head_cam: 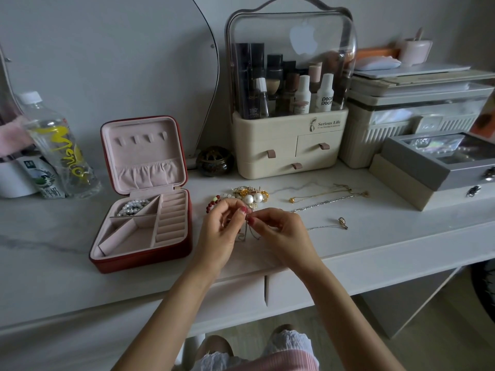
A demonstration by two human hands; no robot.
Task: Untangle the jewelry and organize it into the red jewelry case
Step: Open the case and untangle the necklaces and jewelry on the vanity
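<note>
Pinching a thin silver chain (247, 231) between them, the left hand (219, 231) and right hand (278, 231) met just above the white tabletop (53, 231), near its front edge; fingertips of both were curled onto the chain, whose loose loops hung down and lay on the surface under the hands. Whether it was one chain or two knotted together could not be told.

To the left, the red jewelry case (142, 199) stood open, its base close to the front edge, pink lining showing. A pearl strand (133, 207) lay in the rear left compartment; the other compartments and the ring rolls showed only lining. Bare tabletop lay between the case and the hands.

Just behind the hands sat a tangled heap (249, 195) of gold pieces with two large pearls, and a red bead bracelet (211, 204) touching its left side. To the right lay a gold necklace (321, 195), a silver chain (326, 203) beside it, and nearer the front another silver chain with a pendant (342, 223), each stretched out apart.

Farther back, a cream cosmetics organizer (289, 151) and a grey box (434, 167) stood close behind the jewelry, and a plastic bottle (59, 148) stood left of the case.
</note>
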